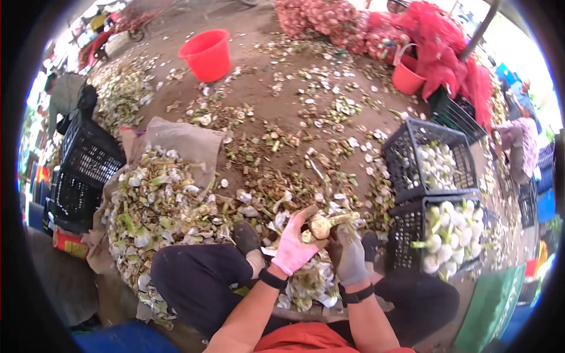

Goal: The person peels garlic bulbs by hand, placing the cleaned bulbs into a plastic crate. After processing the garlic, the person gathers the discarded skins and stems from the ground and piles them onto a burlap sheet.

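My left hand (296,244), in a pink glove with bare fingertips, is closed round a garlic bulb (321,226) whose thick stem points to the right. Close beside the stem is my right hand (351,256), in a grey glove, with its fingers bent together; what it holds, if anything, is hidden. Loose peelings (312,282) lie below both hands, between my knees. To the right, a black crate (406,235) holds white garlic bulbs with short stems (450,235).
A second black crate (432,132) with garlic stands behind the first. Peelings (159,217) are heaped at the left, near a tall black crate (85,167). Farther off are a red bucket (207,56), another bucket (407,75) and red net sacks (335,23). People (521,141) work at both sides.
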The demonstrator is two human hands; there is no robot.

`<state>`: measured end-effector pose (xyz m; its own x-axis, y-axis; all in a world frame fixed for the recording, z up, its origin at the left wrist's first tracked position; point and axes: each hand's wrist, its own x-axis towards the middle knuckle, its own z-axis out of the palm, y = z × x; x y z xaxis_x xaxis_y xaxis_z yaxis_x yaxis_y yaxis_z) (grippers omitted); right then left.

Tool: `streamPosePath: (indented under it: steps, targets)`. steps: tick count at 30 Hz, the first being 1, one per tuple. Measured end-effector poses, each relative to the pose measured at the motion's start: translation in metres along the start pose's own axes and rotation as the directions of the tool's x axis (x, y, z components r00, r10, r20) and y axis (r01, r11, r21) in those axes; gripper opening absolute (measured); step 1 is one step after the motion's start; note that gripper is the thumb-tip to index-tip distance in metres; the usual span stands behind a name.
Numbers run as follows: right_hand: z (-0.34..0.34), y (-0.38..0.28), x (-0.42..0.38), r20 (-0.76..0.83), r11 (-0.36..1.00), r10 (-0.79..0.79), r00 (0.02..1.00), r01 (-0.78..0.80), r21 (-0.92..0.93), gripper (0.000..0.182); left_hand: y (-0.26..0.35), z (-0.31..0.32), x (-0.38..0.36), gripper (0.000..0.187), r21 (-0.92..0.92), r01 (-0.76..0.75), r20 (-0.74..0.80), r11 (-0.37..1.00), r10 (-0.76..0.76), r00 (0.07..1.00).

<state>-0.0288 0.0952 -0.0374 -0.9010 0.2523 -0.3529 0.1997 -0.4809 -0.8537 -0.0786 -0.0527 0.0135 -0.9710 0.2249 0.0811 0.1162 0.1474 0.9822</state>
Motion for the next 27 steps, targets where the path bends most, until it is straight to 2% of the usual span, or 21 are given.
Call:
streamPosePath:
  steps: [1, 2, 4, 8, 10, 12, 14, 15, 16, 17, 18, 20, 21, 22, 23, 24, 26, 27]
  targets:
    - [-0.004, 0.004, -0.003, -0.018, 0.998, -0.057, 0.998, 0.056, -0.031, 0.047, 0.009, 0.002, -0.006, 0.070, 0.009, -0.015, -0.043, 1.000, 0.015, 0.999]
    - [0.004, -0.011, -0.010, 0.077, 0.996, -0.058, 0.995, 0.053, 0.065, 0.044, 0.016, 0.005, -0.012, 0.067, 0.032, -0.094, -0.065, 0.995, 0.096, 0.993]
    - [0.043, -0.048, -0.032, 0.074, 0.960, -0.087, 0.994, 0.064, 0.272, 0.039, 0.022, 0.009, -0.023, 0.064, 0.136, -0.173, -0.045, 0.976, 0.180, 0.983]
    - [0.044, -0.046, -0.035, 0.005, 0.973, -0.123, 0.992, 0.120, 0.195, 0.032, 0.031, 0.020, -0.037, 0.062, 0.161, -0.224, -0.113, 0.961, 0.244, 0.963]
    - [0.050, -0.053, -0.040, 0.014, 0.984, -0.131, 0.991, 0.129, 0.121, 0.028, 0.030, 0.018, -0.038, 0.065, -0.007, -0.091, -0.157, 0.996, 0.089, 0.984]
    - [0.050, -0.060, -0.043, 0.063, 0.987, -0.099, 0.993, 0.089, 0.137, 0.031, 0.024, 0.014, -0.038, 0.067, -0.001, -0.078, -0.161, 0.997, 0.077, 0.984]
    - [0.044, -0.056, -0.041, 0.139, 0.990, -0.127, 0.982, 0.116, 0.084, 0.025, 0.010, 0.012, -0.038, 0.070, -0.094, -0.035, -0.134, 0.995, 0.022, 0.991]
    - [0.037, -0.049, -0.039, 0.139, 0.990, -0.126, 0.982, 0.115, 0.082, 0.025, 0.022, 0.009, -0.038, 0.066, -0.290, 0.037, -0.063, 0.956, -0.057, 0.996]
    - [0.029, -0.041, -0.036, 0.094, 0.986, -0.155, 0.983, 0.160, -0.049, 0.023, 0.021, 0.009, -0.038, 0.066, -0.292, 0.038, -0.062, 0.956, -0.059, 0.996]
    - [0.026, -0.039, -0.036, 0.053, 0.964, -0.190, 0.980, 0.196, -0.181, 0.021, 0.019, 0.007, -0.039, 0.063, -0.447, 0.126, 0.008, 0.886, -0.138, 0.990]
    - [0.024, -0.038, -0.036, 0.051, 0.964, -0.189, 0.981, 0.195, -0.182, 0.021, 0.018, 0.005, -0.039, 0.060, -0.582, 0.216, 0.090, 0.784, -0.202, 0.975]
    - [0.026, -0.043, -0.036, 0.051, 0.859, -0.335, 0.941, 0.327, -0.395, 0.019, 0.014, 0.002, -0.039, 0.057, -0.570, 0.213, 0.109, 0.794, -0.184, 0.977]
    - [0.030, -0.048, -0.037, 0.050, 0.859, -0.335, 0.941, 0.327, -0.395, 0.019, 0.007, 0.003, -0.038, 0.058, -0.695, 0.274, 0.151, 0.664, -0.238, 0.959]
    - [0.034, -0.055, -0.040, 0.055, 0.797, -0.412, 0.909, 0.389, -0.462, 0.016, 0.003, 0.002, -0.038, 0.058, -0.796, 0.326, 0.201, 0.511, -0.285, 0.937]
    - [0.037, -0.058, -0.043, 0.064, 0.727, -0.484, 0.873, 0.442, -0.526, 0.014, 0.014, -0.006, -0.037, 0.055, -0.779, 0.407, 0.286, 0.476, -0.307, 0.907]
    - [0.033, -0.057, -0.044, 0.061, 0.728, -0.482, 0.874, 0.439, -0.527, 0.014, 0.012, -0.011, -0.033, 0.055, -0.779, 0.410, 0.289, 0.475, -0.310, 0.906]
    - [0.025, -0.056, -0.043, 0.132, 0.700, -0.414, 0.901, 0.408, -0.587, 0.016, 0.006, -0.020, -0.025, 0.048, -0.663, 0.683, 0.489, 0.307, -0.514, 0.705]
    - [0.026, -0.062, -0.047, 0.116, 0.727, -0.352, 0.929, 0.350, -0.590, 0.017, 0.012, -0.017, -0.027, 0.051, -0.582, 0.631, 0.342, 0.513, -0.549, 0.763]
